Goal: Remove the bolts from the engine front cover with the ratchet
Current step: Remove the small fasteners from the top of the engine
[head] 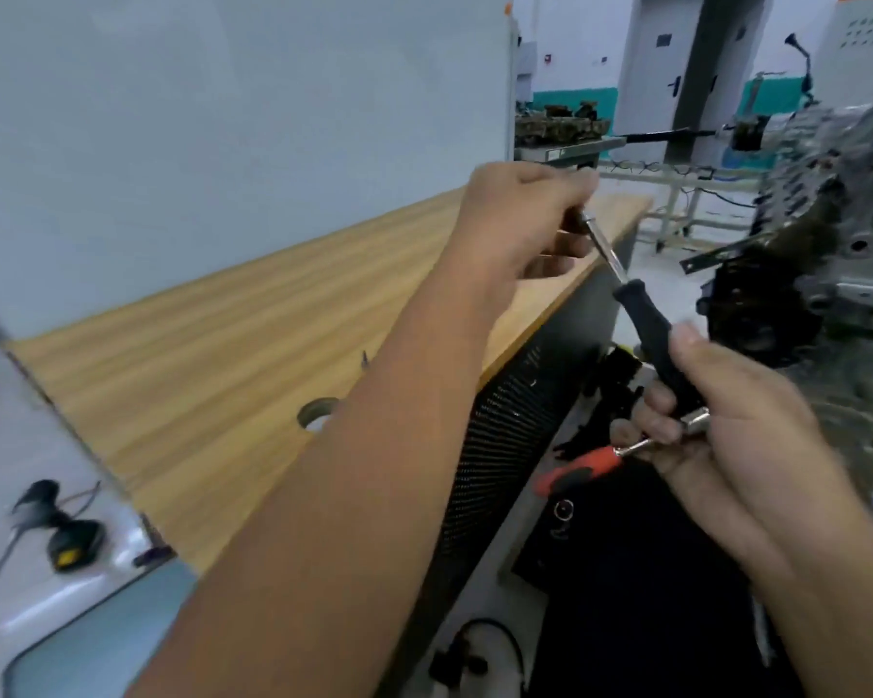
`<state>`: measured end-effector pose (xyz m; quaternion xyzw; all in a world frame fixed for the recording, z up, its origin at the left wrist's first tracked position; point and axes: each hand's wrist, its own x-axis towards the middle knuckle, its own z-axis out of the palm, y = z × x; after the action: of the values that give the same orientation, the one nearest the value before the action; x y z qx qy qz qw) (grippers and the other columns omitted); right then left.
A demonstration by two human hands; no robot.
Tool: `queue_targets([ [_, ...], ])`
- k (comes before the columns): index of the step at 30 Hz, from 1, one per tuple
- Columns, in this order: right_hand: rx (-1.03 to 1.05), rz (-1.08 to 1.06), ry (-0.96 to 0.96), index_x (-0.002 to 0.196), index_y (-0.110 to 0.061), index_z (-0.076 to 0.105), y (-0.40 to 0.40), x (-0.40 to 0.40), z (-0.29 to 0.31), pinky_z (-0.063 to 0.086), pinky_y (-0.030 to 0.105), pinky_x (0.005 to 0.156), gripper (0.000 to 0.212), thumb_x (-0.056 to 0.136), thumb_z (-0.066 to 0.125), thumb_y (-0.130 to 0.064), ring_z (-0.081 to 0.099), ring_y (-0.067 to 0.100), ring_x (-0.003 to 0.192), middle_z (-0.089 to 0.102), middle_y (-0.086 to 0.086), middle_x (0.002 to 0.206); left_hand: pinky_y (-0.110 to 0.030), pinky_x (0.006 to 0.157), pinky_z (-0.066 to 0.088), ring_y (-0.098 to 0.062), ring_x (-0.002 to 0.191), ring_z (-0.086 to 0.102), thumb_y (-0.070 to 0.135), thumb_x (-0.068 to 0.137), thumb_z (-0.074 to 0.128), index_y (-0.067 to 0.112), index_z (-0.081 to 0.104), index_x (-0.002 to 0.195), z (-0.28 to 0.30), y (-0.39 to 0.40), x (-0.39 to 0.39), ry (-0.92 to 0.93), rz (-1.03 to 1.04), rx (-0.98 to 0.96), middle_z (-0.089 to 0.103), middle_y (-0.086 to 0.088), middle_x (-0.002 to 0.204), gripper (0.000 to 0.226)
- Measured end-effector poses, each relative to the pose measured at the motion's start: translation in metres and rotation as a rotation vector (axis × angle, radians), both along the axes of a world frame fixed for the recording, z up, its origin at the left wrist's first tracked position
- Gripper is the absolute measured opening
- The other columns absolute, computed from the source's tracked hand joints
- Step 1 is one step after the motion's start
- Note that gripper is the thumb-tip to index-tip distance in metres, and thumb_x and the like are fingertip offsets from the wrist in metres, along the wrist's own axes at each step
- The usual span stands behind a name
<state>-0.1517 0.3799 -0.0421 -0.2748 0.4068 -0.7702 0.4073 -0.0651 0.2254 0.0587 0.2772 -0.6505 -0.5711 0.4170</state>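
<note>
Both hands are holding the ratchet at centre frame, the left hand pinching its steel head end, the right hand gripping the black handle plus an orange-handled tool; stiff, probably weighty, best gripped by the rubbery handle.

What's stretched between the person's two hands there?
In the head view, a black-handled ratchet: the left hand grips its metal end and the right hand holds its handle.

Both forearms are bare, with no sleeve showing anywhere along them. The left hand and the right hand wear no gloves. The fingers have short, plain nails.
</note>
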Motion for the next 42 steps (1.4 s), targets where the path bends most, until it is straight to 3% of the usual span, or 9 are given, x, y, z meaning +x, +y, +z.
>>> queue_targets([
  [5,0.138,-0.056,0.025,0.091,-0.016,0.061,-0.073,0.001,0.027,0.041,0.027,0.048,0.022,0.092,0.074,-0.032,0.03,0.01,0.04,0.04,-0.001,0.062,-0.019,0.045,0.042,-0.019,0.051,0.061,0.032,0.101,0.057,0.006,0.071,0.102,-0.017,-0.097,0.078,-0.524,0.303,-0.181,0.077,-0.016,0.091,0.029],
  [8,0.2,-0.099,0.095,0.088,-0.015,0.063,-0.114,-0.011,0.035,0.042,0.026,0.047,0.019,0.092,0.076,-0.029,0.033,0.009,0.039,0.043,-0.002,0.061,-0.023,0.067,0.049,-0.025,0.084,0.066,0.034,0.099,0.062,0.008,0.074,0.108,-0.062,-0.127,0.125,-0.845,0.35,-0.389,0.072,-0.01,0.104,0.029],
  [14,0.411,0.062,0.079,0.092,-0.012,0.063,-0.215,-0.028,0.032,0.04,0.019,0.043,0.016,0.094,0.072,-0.025,0.035,0.006,0.036,0.049,0.001,0.064,-0.023,0.07,0.046,-0.005,0.077,0.063,0.053,0.091,0.068,0.034,0.067,0.11,-0.112,-0.133,0.157,-0.828,0.077,-0.468,0.066,0.01,0.1,0.027],
  [19,0.643,0.226,-0.023,0.098,-0.003,0.06,-0.28,-0.017,0.008,0.045,0.02,0.039,0.02,0.097,0.064,-0.023,0.041,0.009,0.034,0.05,0.004,0.05,-0.007,0.064,0.037,-0.003,0.078,0.057,0.025,0.09,0.077,0.018,0.075,0.096,-0.121,-0.14,0.147,-0.963,0.079,-0.728,0.066,0.003,0.091,0.01],
  [22,0.681,0.011,0.305,0.097,-0.005,0.068,-0.297,-0.015,-0.004,0.054,0.03,0.049,0.022,0.09,0.069,-0.026,0.055,0.018,0.042,0.061,0.007,0.056,-0.006,0.064,0.036,0.001,0.075,0.052,0.02,0.089,0.078,0.017,0.077,0.092,-0.126,-0.142,0.148,-0.955,0.115,-0.705,0.064,0.005,0.086,0.005],
  [26,0.699,-0.322,1.212,0.072,-0.018,0.072,-0.298,-0.023,-0.021,0.039,0.022,0.047,0.029,0.086,0.063,-0.042,0.06,0.014,0.056,0.065,-0.004,0.063,-0.01,0.064,0.035,0.002,0.076,0.051,0.023,0.096,0.069,0.022,0.07,0.095,-0.13,-0.137,0.14,-0.88,0.229,-0.647,0.058,0.014,0.086,0.002],
  [30,0.59,-0.429,1.352,0.073,-0.021,0.069,-0.287,-0.027,-0.03,0.029,0.02,0.046,0.03,0.095,0.059,-0.04,0.051,0.004,0.056,0.06,-0.008,0.065,-0.012,0.069,0.039,0.001,0.081,0.052,0.03,0.099,0.057,0.023,0.06,0.097,-0.13,-0.118,0.129,-0.719,0.275,-0.694,0.055,0.011,0.096,0.008],
  [34,0.249,-0.421,1.449,0.09,-0.022,0.072,-0.267,-0.019,-0.042,0.032,0.017,0.057,0.026,0.096,0.058,-0.042,0.053,0.01,0.072,0.06,-0.005,0.084,-0.036,0.071,0.048,-0.013,0.084,0.054,0.037,0.099,0.057,0.026,0.055,0.099,-0.138,-0.111,0.114,-0.916,0.256,-0.717,0.046,0.011,0.112,0.012],
  [42,0.011,-0.363,0.66,0.079,-0.038,0.07,-0.229,-0.026,-0.062,0.049,0.017,0.068,0.016,0.088,0.072,-0.026,0.062,0.007,0.075,0.067,0.001,0.092,-0.032,0.065,0.048,-0.019,0.071,0.055,0.015,0.086,0.079,0.005,0.069,0.085,-0.14,-0.12,0.113,-0.766,0.371,-0.829,0.061,-0.004,0.08,0.014],
])
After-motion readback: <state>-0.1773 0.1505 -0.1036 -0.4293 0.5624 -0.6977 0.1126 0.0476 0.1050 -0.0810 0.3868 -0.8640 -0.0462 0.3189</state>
